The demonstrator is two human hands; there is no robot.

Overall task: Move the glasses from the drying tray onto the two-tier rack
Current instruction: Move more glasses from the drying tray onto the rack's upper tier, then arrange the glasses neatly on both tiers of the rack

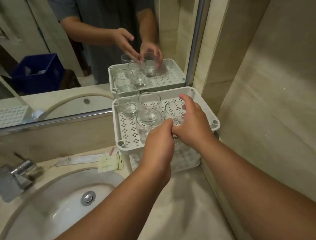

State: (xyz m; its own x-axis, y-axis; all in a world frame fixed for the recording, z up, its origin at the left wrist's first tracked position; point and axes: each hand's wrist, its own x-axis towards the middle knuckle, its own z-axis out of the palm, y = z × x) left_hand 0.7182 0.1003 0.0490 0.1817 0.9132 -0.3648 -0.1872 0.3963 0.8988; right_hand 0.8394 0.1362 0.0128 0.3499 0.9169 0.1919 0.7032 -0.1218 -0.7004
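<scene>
Setting a glass upright on the rack top tier, right of three others; right hand fingers clamped round it, left hand fingers together, steadying nearby.

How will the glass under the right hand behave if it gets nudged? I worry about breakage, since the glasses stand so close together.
The glass looks like clear, thin-walled glassware, so probably fragile. The right hand cups it beside a neighbouring glass; a push could clink them. On the perforated top tier it would probably slide rather than tip.
</scene>
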